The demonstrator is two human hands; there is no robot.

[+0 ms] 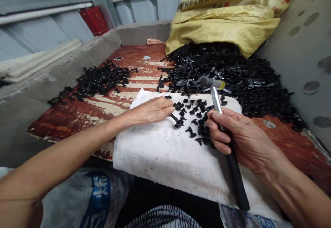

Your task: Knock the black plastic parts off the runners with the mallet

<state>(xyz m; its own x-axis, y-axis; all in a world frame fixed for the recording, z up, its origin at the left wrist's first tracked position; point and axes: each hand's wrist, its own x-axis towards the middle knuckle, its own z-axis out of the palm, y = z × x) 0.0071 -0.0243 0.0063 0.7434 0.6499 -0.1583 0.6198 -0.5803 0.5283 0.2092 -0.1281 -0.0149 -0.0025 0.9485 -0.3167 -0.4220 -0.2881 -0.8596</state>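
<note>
My right hand (239, 131) is wrapped round a hammer (234, 172) with a black grip and a metal shaft. The hammer's head, dark on one face and yellow on the other, points up and away from me. Pinched in the fingers of my left hand (153, 110) is a small black arm-shaped part (175, 119), its round end just over the white cloth (155, 152). Between my hands, several small black mushroom-shaped knobs (198, 115) lie scattered on the cloth. My left fingers partly hide the held part.
A large heap of black and grey arm-shaped parts (248, 69) fills the back right, below a yellow woven sack (222, 24). To the left lies a smaller pile of black parts (98, 78) on the worn red board (139, 57). Concrete edging (77, 62) borders the left side.
</note>
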